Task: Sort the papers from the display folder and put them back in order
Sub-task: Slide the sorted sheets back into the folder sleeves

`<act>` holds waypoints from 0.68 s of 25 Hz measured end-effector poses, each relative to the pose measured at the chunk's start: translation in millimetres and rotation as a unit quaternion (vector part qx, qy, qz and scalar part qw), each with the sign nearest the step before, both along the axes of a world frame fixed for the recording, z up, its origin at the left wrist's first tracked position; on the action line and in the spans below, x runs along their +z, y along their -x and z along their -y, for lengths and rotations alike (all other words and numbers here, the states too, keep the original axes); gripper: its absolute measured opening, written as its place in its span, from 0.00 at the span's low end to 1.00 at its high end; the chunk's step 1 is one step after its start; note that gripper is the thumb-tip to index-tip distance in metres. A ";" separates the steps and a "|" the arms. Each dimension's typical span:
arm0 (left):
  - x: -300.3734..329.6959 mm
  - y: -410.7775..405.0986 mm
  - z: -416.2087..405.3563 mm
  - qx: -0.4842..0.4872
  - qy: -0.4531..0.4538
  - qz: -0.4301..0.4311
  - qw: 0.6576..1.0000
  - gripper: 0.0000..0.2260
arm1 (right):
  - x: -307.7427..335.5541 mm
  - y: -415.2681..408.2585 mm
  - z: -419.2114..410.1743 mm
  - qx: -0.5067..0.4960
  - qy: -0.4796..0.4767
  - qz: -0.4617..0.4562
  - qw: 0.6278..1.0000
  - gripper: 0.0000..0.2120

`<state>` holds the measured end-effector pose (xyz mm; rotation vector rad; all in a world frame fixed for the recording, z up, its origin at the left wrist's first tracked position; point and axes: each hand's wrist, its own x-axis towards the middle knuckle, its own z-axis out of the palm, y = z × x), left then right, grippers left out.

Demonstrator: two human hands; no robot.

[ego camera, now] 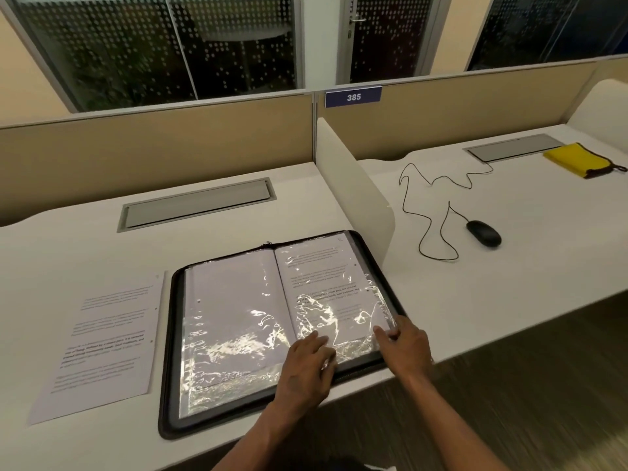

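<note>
A black zip display folder [170, 385] lies open on the white desk, its shiny plastic sleeves spread left and right. The right-hand sleeve holds a printed page [323, 280]; the left-hand sleeve [234, 311] shows a blank white sheet. A loose printed paper [108, 338] lies flat on the desk just left of the folder. My left hand [307, 365] presses flat, fingers straight, on the bottom of the right sleeve near the spine. My right hand [402, 345] pinches the lower right corner of that sleeve at the folder's edge.
A white divider panel [353, 192] stands right behind the folder. Beyond it a black mouse [484, 233] with a looping cable and a yellow pouch [577, 159] lie on the neighbouring desk. A grey cable hatch [197, 203] sits behind the folder.
</note>
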<state>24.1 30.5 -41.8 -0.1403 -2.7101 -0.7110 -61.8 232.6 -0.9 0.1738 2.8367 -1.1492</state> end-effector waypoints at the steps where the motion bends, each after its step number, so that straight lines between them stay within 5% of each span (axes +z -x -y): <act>1: -0.1 -1.2 -1.5 0.007 -0.010 -0.001 1.000 0.07 | -0.2 3.1 1.3 -0.009 0.013 -0.001 1.000 0.15; 8: 14.3 -24.8 1.1 0.134 -0.108 0.011 0.985 0.12 | 6.3 17.5 4.7 -0.055 0.024 -0.029 0.998 0.07; 11: 28.6 -30.5 3.0 0.188 -0.155 0.029 0.969 0.14 | 32.7 11.7 18.4 -0.014 0.121 -0.042 0.992 0.02; 17: 102.8 -31.9 19.4 0.297 -0.432 0.042 0.850 0.14 | 82.5 -36.9 101.9 0.234 0.282 -0.074 0.928 0.06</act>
